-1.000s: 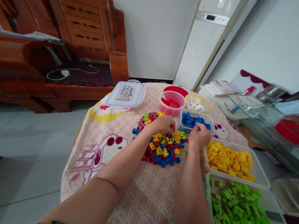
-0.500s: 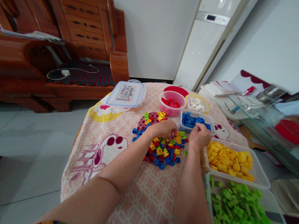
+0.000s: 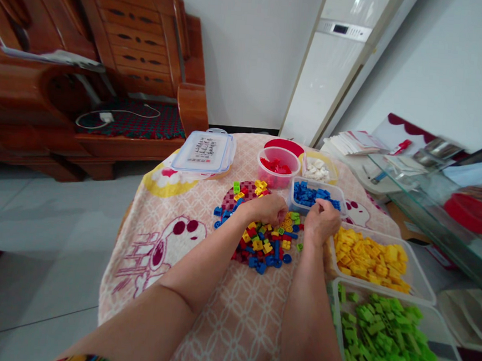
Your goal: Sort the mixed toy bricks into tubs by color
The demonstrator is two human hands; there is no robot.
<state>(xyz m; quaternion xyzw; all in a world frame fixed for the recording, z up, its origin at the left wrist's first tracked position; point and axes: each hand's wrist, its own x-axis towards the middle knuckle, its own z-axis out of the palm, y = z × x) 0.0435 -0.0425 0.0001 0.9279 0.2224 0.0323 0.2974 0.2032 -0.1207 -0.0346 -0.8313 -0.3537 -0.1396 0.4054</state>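
A pile of mixed red, blue, yellow and green bricks (image 3: 261, 243) lies on the pink patterned cloth (image 3: 171, 219). My left hand (image 3: 266, 207) rests on the far side of the pile, fingers curled down into the bricks; what they grip is hidden. My right hand (image 3: 321, 220) is closed in a pinch at the pile's right edge, beside the clear tub of blue bricks (image 3: 313, 194). What it holds is too small to name.
A tub of yellow bricks (image 3: 368, 257) and a tub of green bricks (image 3: 383, 336) stand at right. A red-brick bowl (image 3: 277, 166), a white-piece bowl (image 3: 319, 167) and a lidded clear box (image 3: 203, 152) sit at the back. A wooden bench (image 3: 86, 79) stands left, a glass table (image 3: 451, 208) right.
My left hand has slid slightly right and nearer over the pile. My right hand has stayed almost still.
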